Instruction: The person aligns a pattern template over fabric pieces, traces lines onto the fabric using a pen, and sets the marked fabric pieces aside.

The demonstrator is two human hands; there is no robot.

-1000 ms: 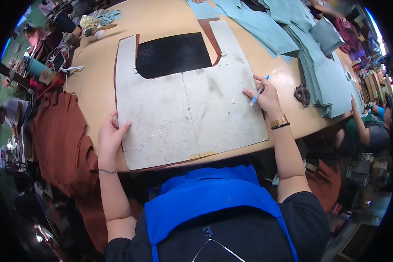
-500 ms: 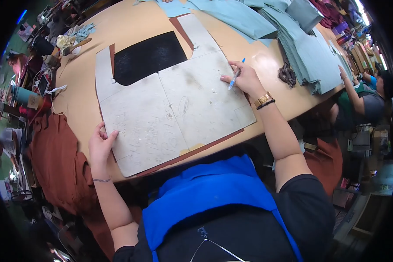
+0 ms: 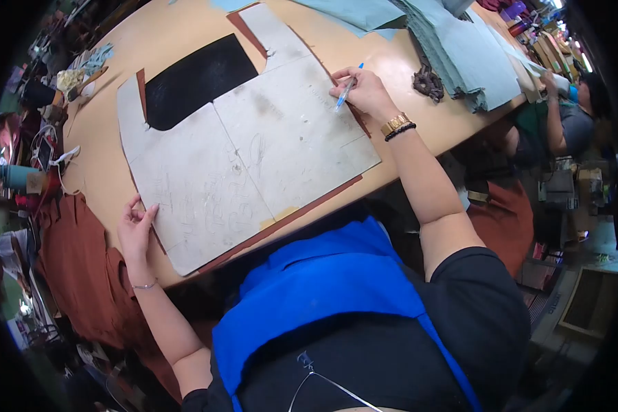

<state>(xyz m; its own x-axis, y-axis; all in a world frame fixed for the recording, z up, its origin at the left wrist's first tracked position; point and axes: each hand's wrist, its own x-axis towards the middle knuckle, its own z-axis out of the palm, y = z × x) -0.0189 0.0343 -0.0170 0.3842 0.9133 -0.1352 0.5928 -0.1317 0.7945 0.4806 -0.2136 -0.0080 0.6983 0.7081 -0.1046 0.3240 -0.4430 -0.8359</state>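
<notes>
Right grip (image 3: 367,93) grasping pen (image 3: 344,97), left grip (image 3: 136,232) touching white board (image 3: 233,158), hold unclear, brown sheet (image 3: 247,31) beneath mostly hidden

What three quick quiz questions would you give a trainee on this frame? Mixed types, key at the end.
1. Multiple choice: what does the right hand hold?
A) a brush
B) a pen
C) scissors

2. Open: where does the left hand touch the pale template?

3. True or false: brown material shows from beneath the template.

Key:
1. B
2. At its left edge as pictured, thumb on top
3. True
</notes>
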